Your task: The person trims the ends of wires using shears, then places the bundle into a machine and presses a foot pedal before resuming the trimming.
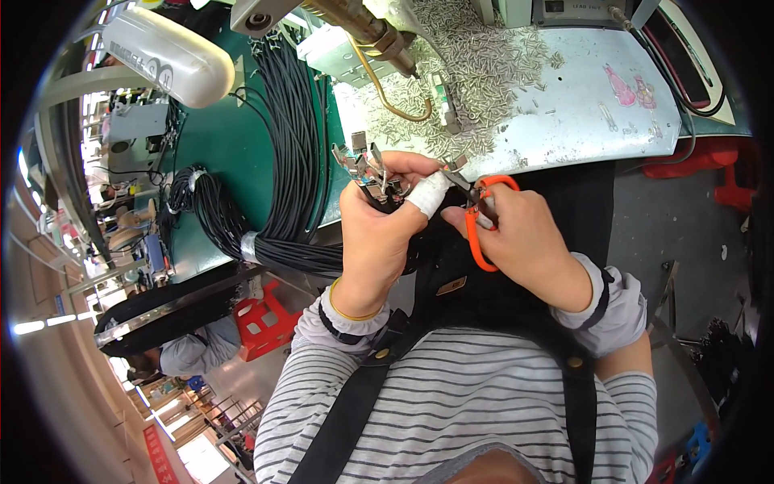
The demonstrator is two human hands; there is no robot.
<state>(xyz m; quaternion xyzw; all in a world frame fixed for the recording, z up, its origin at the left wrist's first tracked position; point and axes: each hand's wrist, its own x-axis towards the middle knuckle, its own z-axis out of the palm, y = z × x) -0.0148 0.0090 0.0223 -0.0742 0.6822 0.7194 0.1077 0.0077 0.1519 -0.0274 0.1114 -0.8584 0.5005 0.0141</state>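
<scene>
My left hand (376,234) is closed around a bunch of cable ends with small metal connectors (372,171), which fan out above its fingers. White wrapping (430,194) covers one of its digits. My right hand (532,238) grips pliers (475,240) with orange handles, their dark jaws pointing up and left. Close to the jaw tips, beside my left fingertips, is a single metal connector (458,163); whether the jaws pinch it I cannot tell.
Past my hands, small metal pins (492,81) lie heaped on a pale worktop (564,121) beneath a machine head (379,36). Bundled black cables (286,137) run over the green table (211,141) on the left. Red stools (262,323) stand on both sides; another person (201,347) sits at lower left.
</scene>
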